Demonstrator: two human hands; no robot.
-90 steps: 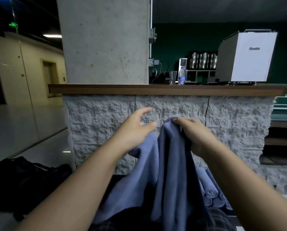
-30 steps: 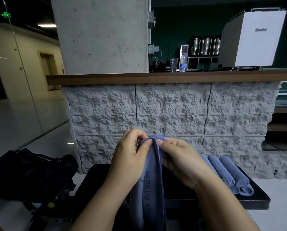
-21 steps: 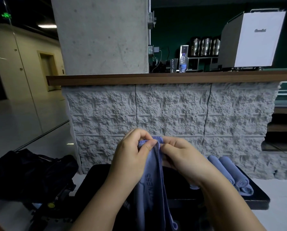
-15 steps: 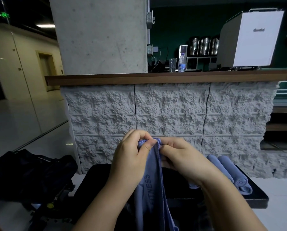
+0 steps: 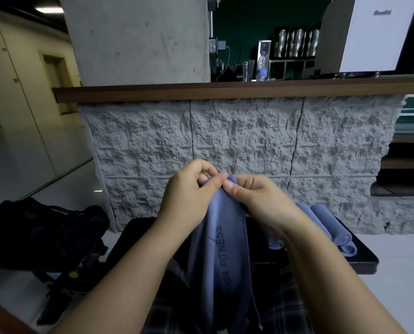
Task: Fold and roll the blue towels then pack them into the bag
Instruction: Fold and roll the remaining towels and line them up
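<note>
Rolled blue towels [image 5: 331, 227] lie side by side at the right end of a low black bench [image 5: 360, 262], partly hidden behind the right forearm. A black bag [image 5: 39, 232] sits on the pale floor [image 5: 403, 256] to the left of the bench; what it contains cannot be told. A rough grey stone-faced counter [image 5: 244, 145] with a wooden top edge stands just behind the bench. On the counter stand a clear glass [image 5: 248, 69] and a plastic water bottle [image 5: 261, 67], with steel canisters [image 5: 297, 42] and a white machine [image 5: 369, 34] further right. A concrete pillar [image 5: 138, 39] rises at the counter's left.

The left hand [image 5: 189, 196] and right hand [image 5: 258, 201] meet at mid-frame, both with fingers curled, pinching the top edge of a blue towel [image 5: 221, 256]. The towel hangs down lengthwise from the fingertips, folded narrow, over the person's lap in front of the bench. Dark lettering reading "FITNESS" runs along its face.
</note>
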